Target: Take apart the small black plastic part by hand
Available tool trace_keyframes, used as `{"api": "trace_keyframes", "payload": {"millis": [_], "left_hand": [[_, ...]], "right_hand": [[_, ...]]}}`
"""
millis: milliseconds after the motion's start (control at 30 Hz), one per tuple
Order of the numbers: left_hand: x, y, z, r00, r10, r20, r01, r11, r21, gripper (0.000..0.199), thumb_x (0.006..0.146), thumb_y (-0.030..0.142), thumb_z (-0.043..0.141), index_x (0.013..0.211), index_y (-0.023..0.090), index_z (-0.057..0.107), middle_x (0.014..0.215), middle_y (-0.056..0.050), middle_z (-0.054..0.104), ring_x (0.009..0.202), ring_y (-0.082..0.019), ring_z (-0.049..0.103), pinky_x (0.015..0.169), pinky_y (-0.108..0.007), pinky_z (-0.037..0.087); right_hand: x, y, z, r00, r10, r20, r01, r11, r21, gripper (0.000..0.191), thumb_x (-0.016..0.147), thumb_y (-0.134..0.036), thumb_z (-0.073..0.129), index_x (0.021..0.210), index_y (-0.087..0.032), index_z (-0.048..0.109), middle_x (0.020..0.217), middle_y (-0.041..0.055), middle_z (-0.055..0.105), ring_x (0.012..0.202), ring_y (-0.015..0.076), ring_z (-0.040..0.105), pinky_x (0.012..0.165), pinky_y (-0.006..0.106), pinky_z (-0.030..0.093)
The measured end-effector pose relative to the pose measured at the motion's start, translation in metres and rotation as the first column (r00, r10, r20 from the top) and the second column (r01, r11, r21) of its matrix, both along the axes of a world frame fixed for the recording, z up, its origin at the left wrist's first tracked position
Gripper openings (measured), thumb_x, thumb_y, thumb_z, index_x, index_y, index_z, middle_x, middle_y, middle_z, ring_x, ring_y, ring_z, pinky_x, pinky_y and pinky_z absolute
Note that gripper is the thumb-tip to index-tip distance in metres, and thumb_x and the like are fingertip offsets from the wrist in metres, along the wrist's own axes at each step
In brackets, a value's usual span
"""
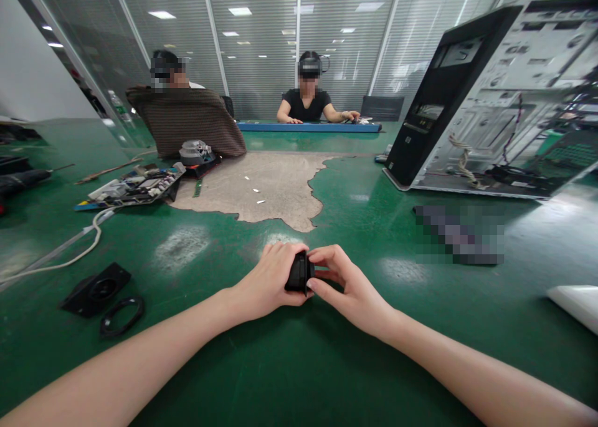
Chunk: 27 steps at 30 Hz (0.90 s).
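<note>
A small black part (298, 273) is held upright on the green tabletop (299, 364), in front of me. My left hand (272, 273) wraps round its left side, with the thumb low and the fingers over the top. From the right, my right hand (340, 278) grips the part's black rim between thumb and fingertips. What exactly the part is cannot be made out. Left of my hands lie a flat black piece with a round opening (97, 290) and a black ring or coiled cable (122, 316).
An open computer case (471, 109) stands at the right, near a blurred dark flat object (455, 235) and a white object (579, 303). Circuit boards (137, 185), a white cable (88, 247) and a brown cloth (187, 118) are at the left. Two people sit across the table, beyond a blue bar (308, 128).
</note>
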<state>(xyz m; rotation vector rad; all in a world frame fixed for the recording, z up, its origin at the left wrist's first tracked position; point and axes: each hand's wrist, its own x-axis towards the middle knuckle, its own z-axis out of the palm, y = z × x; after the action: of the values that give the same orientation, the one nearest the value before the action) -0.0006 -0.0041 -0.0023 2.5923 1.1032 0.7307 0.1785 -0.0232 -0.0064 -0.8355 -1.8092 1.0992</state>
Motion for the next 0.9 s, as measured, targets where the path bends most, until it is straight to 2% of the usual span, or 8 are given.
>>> {"api": "trace_keyframes", "payload": {"millis": [133,267,367,500,733,900], "left_hand": [[0.0003,-0.0007,0.0014,1.0,-0.002,0.001,0.002,1.0,-0.003,0.058,0.066,0.026,0.063,0.113,0.02,0.032,0.103,-0.006,0.05,0.092,-0.023,0.047,0.08,-0.037,0.035],[0.0001,-0.0007,0.0021,1.0,-0.002,-0.014,0.002,1.0,0.012,0.056,0.066,0.024,0.063,0.113,0.02,0.032,0.103,-0.006,0.049,0.091,-0.023,0.047,0.079,-0.036,0.035],[-0.0002,0.0,0.0015,1.0,-0.013,-0.023,0.013,1.0,0.018,0.057,0.066,0.025,0.063,0.113,0.019,0.032,0.102,-0.006,0.049,0.09,-0.023,0.047,0.079,-0.036,0.034],[0.0,0.0002,0.0,1.0,-0.005,-0.004,0.005,1.0,0.026,0.057,0.066,0.028,0.064,0.113,0.019,0.032,0.101,-0.006,0.049,0.091,-0.023,0.047,0.079,-0.036,0.034],[0.0006,-0.0005,0.0007,1.0,-0.003,-0.003,0.003,1.0,0.011,0.056,0.068,0.028,0.063,0.113,0.02,0.032,0.102,-0.006,0.05,0.091,-0.023,0.047,0.079,-0.036,0.035],[-0.0004,0.0001,0.0001,1.0,-0.002,0.0,0.002,1.0,0.001,0.056,0.066,0.026,0.063,0.113,0.021,0.033,0.102,-0.006,0.05,0.091,-0.023,0.048,0.079,-0.037,0.035]], "right_hand": [[-0.0005,-0.001,0.0021,1.0,0.01,0.017,-0.009,0.999,-0.051,0.031,0.08,-0.014,0.052,0.107,-0.024,0.041,0.107,0.0043,0.05,0.101,0.0169,0.054,0.09,0.037,0.049],[-0.0007,-0.002,0.0045,1.0,0.026,0.018,-0.026,0.999,-0.019,0.026,0.079,-0.012,0.053,0.101,-0.023,0.045,0.101,0.0027,0.05,0.1,0.0164,0.054,0.09,0.036,0.048],[-0.0001,-0.002,0.0047,1.0,0.023,0.012,-0.023,1.0,0.02,0.026,0.078,-0.011,0.054,0.099,-0.023,0.047,0.106,0.0031,0.047,0.104,0.0164,0.051,0.092,0.035,0.047],[0.0006,-0.001,0.0027,1.0,0.0,0.002,0.0,1.0,-0.003,0.016,0.081,-0.018,0.052,0.096,-0.023,0.049,0.106,0.0039,0.047,0.1,0.016,0.053,0.085,0.034,0.051],[-0.0002,-0.0003,0.0015,1.0,0.006,0.016,-0.005,0.998,-0.056,0.029,0.081,-0.015,0.052,0.107,-0.023,0.042,0.105,0.0043,0.051,0.1,0.0166,0.055,0.088,0.038,0.05],[-0.0001,-0.0007,0.0011,1.0,0.011,-0.013,-0.011,1.0,0.009,0.023,0.078,-0.016,0.055,0.099,-0.024,0.048,0.105,0.0027,0.048,0.103,0.0167,0.052,0.091,0.036,0.049]]}}
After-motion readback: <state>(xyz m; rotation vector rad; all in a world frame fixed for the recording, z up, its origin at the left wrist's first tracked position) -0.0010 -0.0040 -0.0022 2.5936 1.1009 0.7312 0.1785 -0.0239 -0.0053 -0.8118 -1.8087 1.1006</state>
